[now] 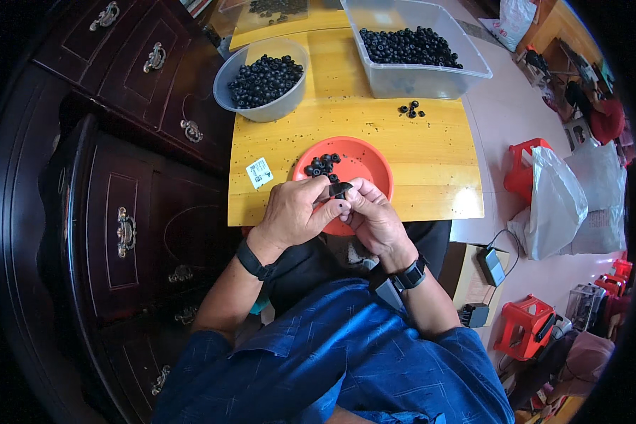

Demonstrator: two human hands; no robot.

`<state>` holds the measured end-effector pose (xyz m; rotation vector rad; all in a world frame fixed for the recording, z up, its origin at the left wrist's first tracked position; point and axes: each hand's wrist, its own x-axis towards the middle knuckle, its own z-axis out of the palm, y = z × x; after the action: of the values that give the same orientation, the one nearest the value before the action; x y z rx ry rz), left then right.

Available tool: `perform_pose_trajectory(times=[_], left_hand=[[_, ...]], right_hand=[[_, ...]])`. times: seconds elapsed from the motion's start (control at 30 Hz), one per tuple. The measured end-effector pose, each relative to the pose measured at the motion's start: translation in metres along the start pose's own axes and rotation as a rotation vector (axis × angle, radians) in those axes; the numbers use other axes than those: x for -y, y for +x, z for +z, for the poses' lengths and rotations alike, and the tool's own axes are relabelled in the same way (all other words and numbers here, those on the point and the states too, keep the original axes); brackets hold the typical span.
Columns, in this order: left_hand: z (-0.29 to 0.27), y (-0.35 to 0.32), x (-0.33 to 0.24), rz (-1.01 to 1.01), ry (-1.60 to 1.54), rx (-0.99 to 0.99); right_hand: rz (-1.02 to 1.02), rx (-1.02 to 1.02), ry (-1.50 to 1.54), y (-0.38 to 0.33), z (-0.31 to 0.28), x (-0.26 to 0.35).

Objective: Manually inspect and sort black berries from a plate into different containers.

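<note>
My left hand [294, 209] and my right hand [372, 214] meet over the near edge of an orange plate [366, 164] on a yellow wooden table [431, 152]. Both hands pinch small black ring-shaped parts [338, 191] between their fingertips. A little heap of the same black parts [321, 165] lies on the plate's left side. Both wrists wear dark bands.
A round grey bowl [263, 110] and a clear rectangular tub [418, 79] at the table's far side hold many black parts; several loose parts [411, 109] lie between. A white label [259, 172] lies left of the plate. Dark wooden drawers [131, 184] stand left; red stools and white bags right.
</note>
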<state>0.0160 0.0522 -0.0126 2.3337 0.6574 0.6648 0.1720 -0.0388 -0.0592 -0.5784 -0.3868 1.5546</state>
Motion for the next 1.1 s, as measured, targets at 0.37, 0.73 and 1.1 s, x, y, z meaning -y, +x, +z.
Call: perform_pose_trajectory(times=[0.37,0.73,1.1], left_hand=[[-0.004,-0.012,-0.010,-0.038,-0.078,-0.025],[-0.055,0.050,0.025,-0.151,0.038,-0.189],[-0.034,-0.007,0.060,-0.435,0.118,-0.134]], right_hand=[[0.023,-0.011,-0.019,-0.002,0.004,-0.004],[-0.374,-0.121,-1.045,0.024,-0.003,0.000],[-0.598,0.055,-1.870,0.071,-0.007,0.002]])
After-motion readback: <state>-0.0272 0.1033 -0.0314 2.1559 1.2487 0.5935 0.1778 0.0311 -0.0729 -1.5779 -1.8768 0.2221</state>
